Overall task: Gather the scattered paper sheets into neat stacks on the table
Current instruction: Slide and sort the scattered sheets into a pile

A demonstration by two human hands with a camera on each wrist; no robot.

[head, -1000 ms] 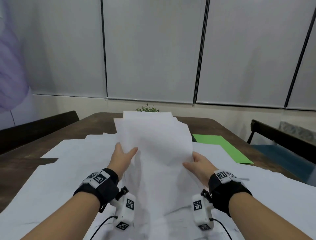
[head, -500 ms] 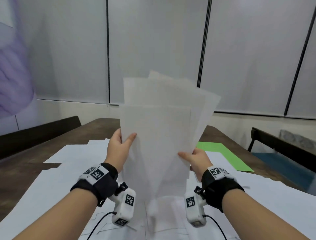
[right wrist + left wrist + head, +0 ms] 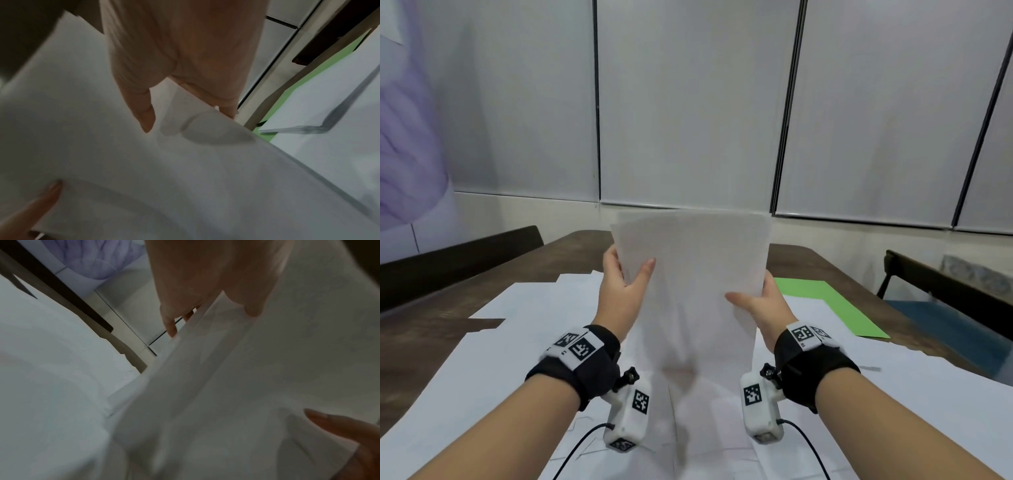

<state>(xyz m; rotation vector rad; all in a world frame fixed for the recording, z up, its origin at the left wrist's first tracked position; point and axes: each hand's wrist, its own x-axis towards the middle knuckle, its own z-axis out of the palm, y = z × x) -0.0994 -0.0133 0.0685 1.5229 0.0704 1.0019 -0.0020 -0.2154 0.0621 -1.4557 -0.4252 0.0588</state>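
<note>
- Several white sheets, gathered as one bundle of paper sheets [image 3: 693, 274], upright and tilted slightly away, raised above the middle of the table [image 3: 822, 260]; top edges nearly flush, with one sheet showing slightly at the upper left; lower edge blurred, so contact with the paper beneath cannot be told.
- Pinched on its left edge by the left hand [image 3: 621, 291]: thumb lying on the near face, fingers [image 3: 170, 324] wrapped behind the sheets.
- Pinched on its right edge by the right hand [image 3: 760, 301]: thumb [image 3: 144, 113] across the near face, fingers behind, showing faintly through the paper in the right wrist view.
- Spread underneath and to both sides, covering most of the near tabletop: loose white sheets [image 3: 493, 346], overlapping at uneven angles.
- Lying flat just right of the bundle, partly under white paper: green sheet [image 3: 825, 301].
- Strapped to both wrists: black bands with printed square markers and small white cameras [image 3: 626, 418].
- Flanking the table: dark bench [image 3: 458, 260] at left, dark chair [image 3: 945, 287] at right.
</note>
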